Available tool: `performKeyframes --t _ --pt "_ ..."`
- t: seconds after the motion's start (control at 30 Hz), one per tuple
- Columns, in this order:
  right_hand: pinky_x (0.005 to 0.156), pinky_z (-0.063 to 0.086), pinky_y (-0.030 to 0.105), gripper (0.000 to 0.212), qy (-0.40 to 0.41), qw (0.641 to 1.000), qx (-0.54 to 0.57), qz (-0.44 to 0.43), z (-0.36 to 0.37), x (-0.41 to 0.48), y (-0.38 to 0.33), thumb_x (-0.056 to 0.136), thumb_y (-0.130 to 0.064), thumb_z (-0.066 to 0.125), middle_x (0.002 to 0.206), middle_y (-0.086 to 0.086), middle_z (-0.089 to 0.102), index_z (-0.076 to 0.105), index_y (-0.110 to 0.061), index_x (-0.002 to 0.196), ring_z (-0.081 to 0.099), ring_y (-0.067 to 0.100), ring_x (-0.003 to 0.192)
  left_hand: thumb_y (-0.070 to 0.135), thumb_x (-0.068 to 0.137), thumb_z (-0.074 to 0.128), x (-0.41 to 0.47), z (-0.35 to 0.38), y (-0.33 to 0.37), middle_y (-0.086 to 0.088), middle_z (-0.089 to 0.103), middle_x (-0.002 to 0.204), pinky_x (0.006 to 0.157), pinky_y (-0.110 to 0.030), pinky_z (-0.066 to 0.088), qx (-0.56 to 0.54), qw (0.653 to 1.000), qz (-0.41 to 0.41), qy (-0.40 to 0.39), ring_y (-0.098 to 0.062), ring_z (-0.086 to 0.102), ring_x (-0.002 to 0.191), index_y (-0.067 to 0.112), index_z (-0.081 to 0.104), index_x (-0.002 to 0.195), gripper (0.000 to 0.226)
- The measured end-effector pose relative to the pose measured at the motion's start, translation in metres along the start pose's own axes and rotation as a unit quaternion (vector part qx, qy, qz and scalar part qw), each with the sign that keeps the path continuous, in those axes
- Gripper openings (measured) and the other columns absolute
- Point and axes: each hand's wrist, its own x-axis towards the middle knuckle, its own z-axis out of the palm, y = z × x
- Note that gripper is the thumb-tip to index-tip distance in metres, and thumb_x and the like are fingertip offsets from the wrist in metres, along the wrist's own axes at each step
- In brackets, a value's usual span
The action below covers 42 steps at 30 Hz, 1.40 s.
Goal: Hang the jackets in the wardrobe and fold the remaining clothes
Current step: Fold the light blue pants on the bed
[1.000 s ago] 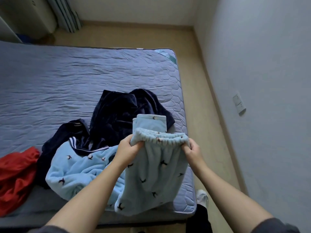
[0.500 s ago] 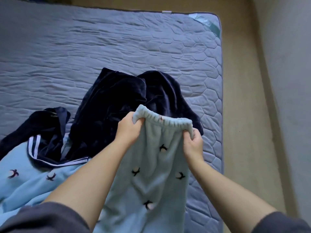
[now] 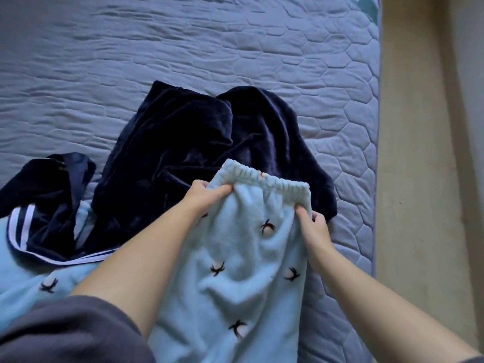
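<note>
Both hands grip pale-blue fleece trousers (image 3: 243, 271) with dark bird motifs. Left hand (image 3: 203, 196) and right hand (image 3: 313, 226) curl fingers just under the elastic waistband (image 3: 269, 182). A dark navy velvet garment (image 3: 209, 142) lies beyond the fingertips.

The person wears a dark grey top of soft, matte cloth. Its left sleeve (image 3: 68, 334) lies in thick folds at the near left; of the right sleeve (image 3: 479, 360) only a small corner shows at the near right. Both forearms, the left hand (image 3: 203, 196) and the right hand (image 3: 315, 227) are bare.
</note>
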Motion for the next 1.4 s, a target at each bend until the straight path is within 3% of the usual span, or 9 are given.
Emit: performKeyframes --t 0.1,0.3,0.43,0.6,0.8,1.07,1.2,1.3,1.4 --pt "0.088 0.055 0.040 0.051 -0.116 0.991 0.030 0.067 -0.012 -0.001 -0.003 0.084 -0.053 0.062 0.099 0.009 0.074 0.070 -0.008 0.106 0.071 0.025 0.090 0.055 0.069 0.074 -0.003 -0.001 0.000 -0.007 0.071 0.101 0.089 -0.043 0.054 -0.028 0.997 -0.047 -0.048 -0.026 0.067 0.093 0.011 0.065 0.108 0.059" --pt "0.087 0.053 0.039 0.053 -0.224 0.959 0.068 0.157 -0.027 -0.009 -0.003 0.064 -0.056 0.076 0.106 0.009 0.073 0.077 -0.017 0.100 0.070 0.023 0.097 0.052 0.064 0.080 -0.015 -0.009 0.000 -0.010 0.074 0.098 0.090 -0.046 0.054 -0.061 0.989 -0.070 -0.119 -0.029 0.070 0.092 0.013 0.068 0.107 0.059" --pt "0.079 0.054 0.036 0.052 -0.232 0.954 0.107 0.158 -0.041 -0.032 -0.013 0.064 -0.042 0.076 0.107 0.011 0.072 0.072 -0.015 0.108 0.071 0.023 0.095 0.046 0.075 0.074 -0.037 -0.015 0.005 -0.006 0.074 0.101 0.076 -0.035 0.056 -0.087 0.977 -0.028 -0.192 -0.022 0.072 0.092 0.019 0.069 0.109 0.043" --pt "0.078 0.053 0.036 0.050 -0.219 0.955 0.138 0.146 -0.075 -0.070 -0.048 0.070 -0.041 0.071 0.109 0.012 0.072 0.069 -0.015 0.113 0.070 0.024 0.097 0.048 0.079 0.071 -0.082 -0.019 0.033 -0.007 0.073 0.106 0.089 -0.040 0.053 -0.081 0.971 0.005 -0.225 -0.023 0.069 0.099 0.016 0.070 0.110 0.045" --pt "0.079 0.055 0.037 0.045 -0.242 0.962 0.118 0.045 -0.124 -0.128 -0.167 0.069 -0.046 0.069 0.110 0.012 0.071 0.076 -0.017 0.103 0.070 0.024 0.097 0.045 0.078 0.070 -0.172 -0.050 0.135 -0.009 0.072 0.106 0.087 -0.038 0.053 -0.111 0.968 0.090 -0.205 -0.024 0.069 0.099 0.012 0.069 0.110 0.047" --pt "0.075 0.056 0.028 0.029 -0.315 0.917 0.050 -0.239 -0.183 -0.233 -0.362 0.078 -0.032 0.068 0.109 0.006 0.072 0.073 -0.019 0.104 0.069 0.018 0.100 0.033 0.076 0.075 -0.314 -0.114 0.257 -0.006 0.072 0.108 0.075 -0.026 0.056 -0.187 0.917 0.316 -0.154 -0.019 0.069 0.100 0.014 0.071 0.104 0.035" --pt "0.084 0.054 0.030 0.040 -0.328 0.889 -0.038 -0.316 -0.196 -0.251 -0.342 0.076 -0.015 0.070 0.117 0.009 0.068 0.063 -0.013 0.116 0.064 0.021 0.110 0.022 0.075 0.075 -0.328 -0.118 0.234 0.000 0.072 0.108 0.079 -0.021 0.054 -0.079 0.918 0.355 -0.159 -0.011 0.068 0.100 0.019 0.072 0.103 0.028" --pt "0.087 0.055 0.032 0.044 -0.306 0.882 -0.119 -0.339 -0.189 -0.242 -0.271 0.074 -0.008 0.078 0.118 0.013 0.067 0.063 -0.015 0.114 0.065 0.017 0.106 0.009 0.076 0.078 -0.305 -0.095 0.172 0.003 0.072 0.104 0.080 -0.018 0.052 0.058 0.923 0.359 -0.124 -0.004 0.066 0.094 0.015 0.070 0.107 0.033" --pt "0.087 0.055 0.034 0.044 -0.252 0.896 -0.166 -0.326 -0.177 -0.217 -0.170 0.076 0.005 0.075 0.111 0.008 0.067 0.062 -0.012 0.113 0.065 0.014 0.102 0.011 0.080 0.071 -0.268 -0.057 0.086 0.002 0.073 0.090 0.073 -0.026 0.052 0.196 0.916 0.345 -0.054 -0.010 0.066 0.085 0.014 0.071 0.091 0.012"
